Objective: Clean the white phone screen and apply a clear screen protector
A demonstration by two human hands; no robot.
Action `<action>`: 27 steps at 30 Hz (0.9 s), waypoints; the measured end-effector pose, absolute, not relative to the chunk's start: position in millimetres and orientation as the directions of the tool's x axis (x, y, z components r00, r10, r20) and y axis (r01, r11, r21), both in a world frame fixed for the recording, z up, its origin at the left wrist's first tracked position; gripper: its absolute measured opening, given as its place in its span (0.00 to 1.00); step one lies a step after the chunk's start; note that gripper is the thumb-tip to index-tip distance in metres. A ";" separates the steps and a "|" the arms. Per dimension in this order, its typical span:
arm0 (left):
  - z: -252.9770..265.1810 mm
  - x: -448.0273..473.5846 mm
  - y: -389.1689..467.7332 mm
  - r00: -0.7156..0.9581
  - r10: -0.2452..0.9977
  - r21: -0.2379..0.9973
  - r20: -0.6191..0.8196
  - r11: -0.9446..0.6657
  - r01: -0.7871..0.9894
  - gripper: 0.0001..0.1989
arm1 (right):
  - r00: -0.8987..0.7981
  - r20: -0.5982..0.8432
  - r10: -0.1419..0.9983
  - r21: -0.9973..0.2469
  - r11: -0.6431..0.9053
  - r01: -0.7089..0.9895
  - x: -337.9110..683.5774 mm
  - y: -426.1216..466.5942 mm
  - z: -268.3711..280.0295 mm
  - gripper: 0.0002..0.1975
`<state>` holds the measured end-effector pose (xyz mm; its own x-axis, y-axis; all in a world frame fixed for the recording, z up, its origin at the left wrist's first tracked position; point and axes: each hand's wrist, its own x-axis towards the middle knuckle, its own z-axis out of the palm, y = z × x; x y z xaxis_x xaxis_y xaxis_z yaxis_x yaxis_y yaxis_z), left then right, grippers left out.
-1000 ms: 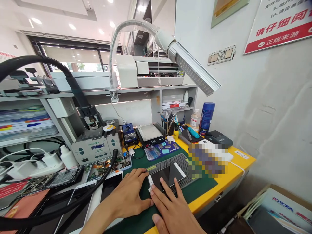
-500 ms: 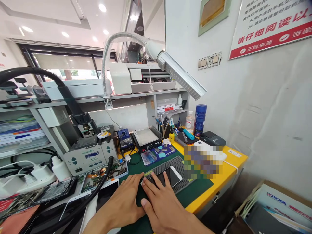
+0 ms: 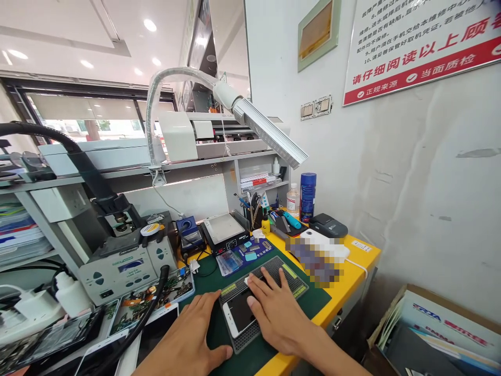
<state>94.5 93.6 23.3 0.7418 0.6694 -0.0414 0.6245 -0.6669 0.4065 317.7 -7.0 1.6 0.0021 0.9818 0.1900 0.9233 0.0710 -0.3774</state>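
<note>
A white-framed smartphone point(image 3: 238, 315) with a dark screen lies on a grey perforated mat point(image 3: 279, 265). My right hand point(image 3: 276, 308) rests over the phone's upper part with its fingers stretched out and partly spread. A small white piece point(image 3: 247, 281) shows by the fingertips; whether it is tissue or part of the phone, I cannot tell. My left hand point(image 3: 195, 329) lies open at the mat's left edge, thumb apart, its fingertips touching or close to the mat. Under the perforated mat is a green work mat point(image 3: 219, 360).
Left stand a grey rework station point(image 3: 125, 271) with a black hose point(image 3: 151, 308), and a tray of circuit boards point(image 3: 183, 284). Behind are a hot plate point(image 3: 225, 230), a yellow bottle point(image 3: 265, 224) and a blue spray can point(image 3: 308, 196). A lamp point(image 3: 270, 130) hangs overhead.
My right hand has slid to the upper right of the phone, baring its lower end. My left hand has drawn apart from it. The camera has turned right.
</note>
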 end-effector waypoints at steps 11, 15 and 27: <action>26.1 97.1 90.3 0.756 0.654 0.426 -0.006 -0.682 0.594 0.37 | 0.126 0.154 0.980 -0.386 -0.058 0.921 349.7 -18.2 -7.3 0.30; 25.2 97.2 91.8 0.757 0.653 0.407 -0.013 -0.688 0.600 0.37 | 0.116 0.167 0.979 -0.374 -0.046 0.926 350.5 -28.5 -8.9 0.29; 29.0 95.1 90.7 0.762 0.647 0.400 -0.037 -0.689 0.605 0.40 | 0.089 0.176 0.980 -0.334 -0.026 0.942 349.6 -58.9 -16.9 0.27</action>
<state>95.1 90.7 29.0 0.7615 0.6470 -0.0374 0.6048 -0.6887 0.3998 349.6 -58.9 -16.9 0.0893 0.9803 0.1760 0.9421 -0.0258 -0.3343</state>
